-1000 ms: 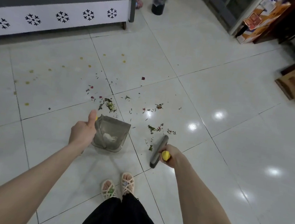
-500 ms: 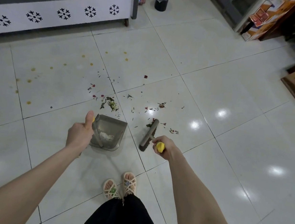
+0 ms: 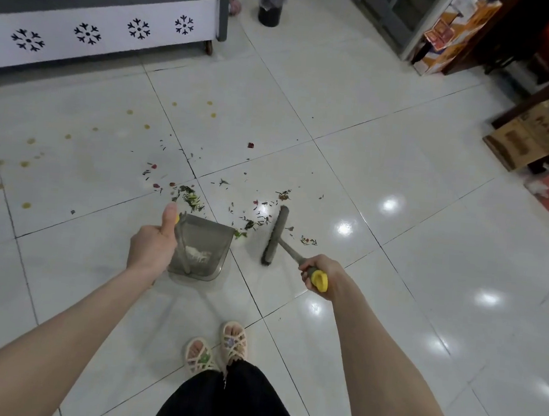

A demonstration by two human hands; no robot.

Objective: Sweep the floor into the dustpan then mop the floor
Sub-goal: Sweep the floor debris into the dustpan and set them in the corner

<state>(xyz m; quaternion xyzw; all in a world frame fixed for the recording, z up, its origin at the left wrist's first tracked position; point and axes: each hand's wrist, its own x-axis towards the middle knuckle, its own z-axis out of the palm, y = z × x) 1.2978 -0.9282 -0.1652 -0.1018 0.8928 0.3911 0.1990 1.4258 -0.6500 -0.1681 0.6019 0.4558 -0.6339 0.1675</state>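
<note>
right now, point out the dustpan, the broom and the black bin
dustpan (image 3: 210, 239), head view, on the grey inner floor of the pan
broom (image 3: 275, 237), head view, on the middle of the bristle head
black bin (image 3: 271, 10), head view, on its front wall

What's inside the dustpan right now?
A pale whitish clump lies near the back of the dustpan. The left hand covers its left edge, so that strip is unseen.
</note>
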